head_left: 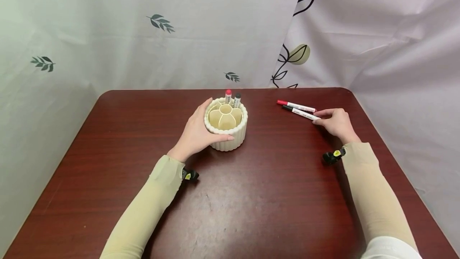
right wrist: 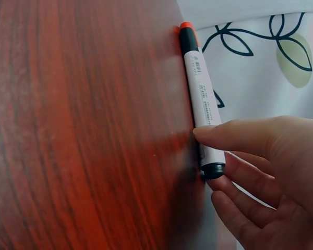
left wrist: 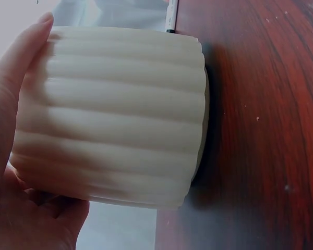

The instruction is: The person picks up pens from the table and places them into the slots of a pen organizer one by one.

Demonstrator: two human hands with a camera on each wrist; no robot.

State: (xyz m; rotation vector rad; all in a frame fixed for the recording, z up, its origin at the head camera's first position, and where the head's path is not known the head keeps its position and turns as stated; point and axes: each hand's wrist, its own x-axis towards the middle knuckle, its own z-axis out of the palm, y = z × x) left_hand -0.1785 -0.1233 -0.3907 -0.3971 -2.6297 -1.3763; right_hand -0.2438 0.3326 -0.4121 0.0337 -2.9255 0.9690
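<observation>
My left hand [head_left: 197, 133] grips a cream, ribbed pen holder [head_left: 233, 136] from its left side, thumb across the front near the rim. Inside are petal-shaped compartments around a round centre. A red-capped marker [head_left: 228, 96] and a black-capped marker [head_left: 237, 100] stand upright at the back of the holder. In the left wrist view the holder's ribbed wall [left wrist: 120, 109] fills the middle. At the right my right hand [head_left: 337, 123] pinches the rear end of a white marker with a black cap [right wrist: 202, 99]. Beside it lies another white marker with a red cap [head_left: 300, 106].
Everything is on a dark red-brown wooden table [head_left: 244, 203]. Pale curtains [head_left: 201, 31] with leaf prints hang along its back and sides. A small black wrist camera [head_left: 189, 175] sits on the left sleeve, and another camera [head_left: 332, 156] on the right.
</observation>
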